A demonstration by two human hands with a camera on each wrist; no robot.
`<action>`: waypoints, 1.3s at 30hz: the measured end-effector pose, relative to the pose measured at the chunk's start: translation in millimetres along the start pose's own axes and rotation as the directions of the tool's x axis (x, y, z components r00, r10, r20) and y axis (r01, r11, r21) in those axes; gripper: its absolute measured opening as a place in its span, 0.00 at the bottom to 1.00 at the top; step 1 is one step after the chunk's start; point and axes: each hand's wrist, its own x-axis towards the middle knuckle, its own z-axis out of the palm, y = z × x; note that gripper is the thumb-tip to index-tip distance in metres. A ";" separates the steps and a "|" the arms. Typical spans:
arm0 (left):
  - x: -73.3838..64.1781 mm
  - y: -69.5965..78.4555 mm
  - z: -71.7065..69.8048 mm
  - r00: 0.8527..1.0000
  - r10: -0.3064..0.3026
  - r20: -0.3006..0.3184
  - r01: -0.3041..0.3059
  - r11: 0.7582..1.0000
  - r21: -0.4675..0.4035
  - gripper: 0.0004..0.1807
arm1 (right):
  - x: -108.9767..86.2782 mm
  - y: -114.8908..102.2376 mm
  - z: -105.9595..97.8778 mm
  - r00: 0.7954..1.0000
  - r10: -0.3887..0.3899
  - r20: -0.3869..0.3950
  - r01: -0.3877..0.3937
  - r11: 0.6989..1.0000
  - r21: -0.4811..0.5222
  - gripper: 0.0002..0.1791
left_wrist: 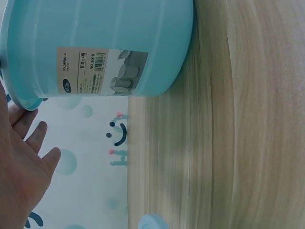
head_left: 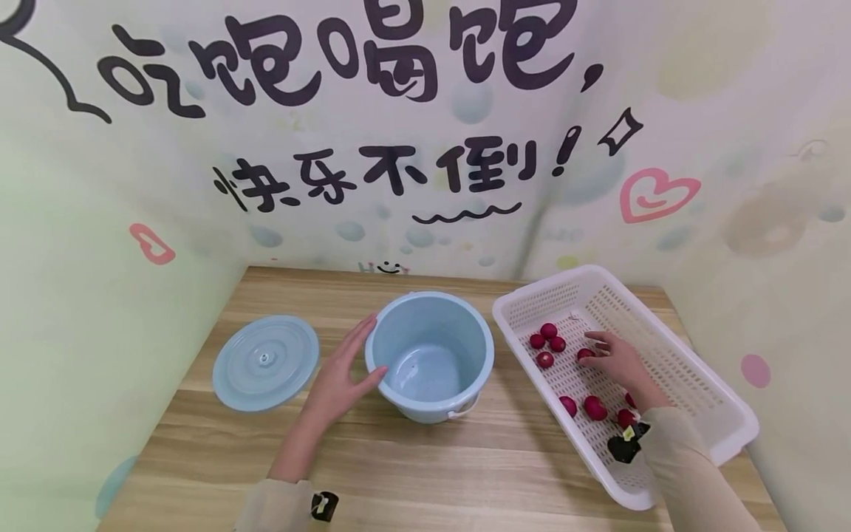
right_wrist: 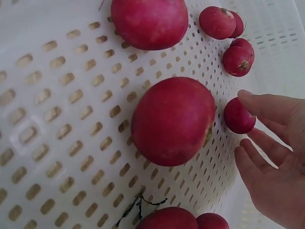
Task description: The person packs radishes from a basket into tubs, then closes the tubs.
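Observation:
My left hand (head_left: 339, 384) rests at the left rim of a light blue plastic bucket (head_left: 425, 410), its thumb and fingers spread and relaxed. The bucket stands upright with its inside bare, and a printed label (left_wrist: 102, 70) shows on its side. My right hand (head_left: 618, 363) reaches into a white perforated basket (head_left: 691, 369). Its thumb and fingertips lie on either side of a small red radish (right_wrist: 239, 116), right at its surface, with the fingers loosely spread. Several more red radishes (right_wrist: 174, 121) of different sizes lie on the basket floor.
A round light blue lid (head_left: 266, 363) lies flat on the wooden table (head_left: 425, 473), left of the bucket. The bucket's handle (head_left: 464, 408) hangs at its front. A dark stem scrap (right_wrist: 140, 205) lies among the radishes. Decorated walls (head_left: 399, 222) enclose the table's back and sides.

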 end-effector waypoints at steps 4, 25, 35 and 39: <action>0.5 0.4 0.1 1.000 -0.008 0.005 0.008 1.000 0.002 0.44 | 0.4 1.6 0.9 1.000 0.031 0.004 -0.031 0.999 0.036 0.34; 0.9 1.3 0.4 1.000 -0.024 0.011 0.024 1.000 -0.008 0.43 | 3.1 7.1 4.0 0.999 0.047 -0.002 -0.047 0.997 0.057 0.26; 0.4 2.8 -0.3 1.000 -0.022 0.005 0.022 1.000 -0.011 0.43 | 3.2 6.2 1.7 0.999 0.042 -0.006 -0.042 0.997 0.060 0.26; 0.1 4.7 -0.8 0.999 -0.032 0.012 0.032 0.999 -0.010 0.43 | 0.6 2.2 -0.1 1.000 0.028 -0.011 -0.028 0.998 0.064 0.25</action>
